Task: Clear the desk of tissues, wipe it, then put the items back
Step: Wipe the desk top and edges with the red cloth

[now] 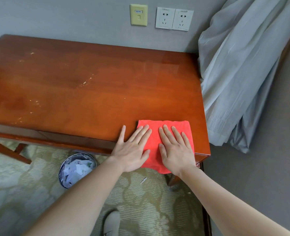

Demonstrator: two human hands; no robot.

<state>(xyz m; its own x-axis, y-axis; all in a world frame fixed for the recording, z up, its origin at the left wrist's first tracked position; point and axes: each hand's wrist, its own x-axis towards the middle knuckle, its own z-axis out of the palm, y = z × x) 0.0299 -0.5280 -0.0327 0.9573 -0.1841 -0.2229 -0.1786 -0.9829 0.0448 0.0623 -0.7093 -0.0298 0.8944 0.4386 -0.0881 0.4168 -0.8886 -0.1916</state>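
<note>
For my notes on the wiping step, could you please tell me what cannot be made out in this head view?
Head view:
- Cloth: partly hidden under the left hand and right hand.
- Desk: left end blurred, cut off by the frame's left edge.
- Bin: print on the paper inside too small to read.
- Shoe: cut off by the bottom edge.

Desk (pixel 89 86): 1 was counted. Red cloth (pixel 155 138): 1. Hands: 2, the left hand (pixel 132 150) and the right hand (pixel 176 150). Waste bin (pixel 61 174): 1; the crumpled papers (pixel 77 169) in it were several and could not be counted. White sockets: 2 (pixel 165 17) (pixel 183 19). Beige wall plate (pixel 138 14): 1. Curtain (pixel 239 74): 1. White shoe (pixel 111 222): 1. Floor scrap (pixel 143 180): 1.
</note>
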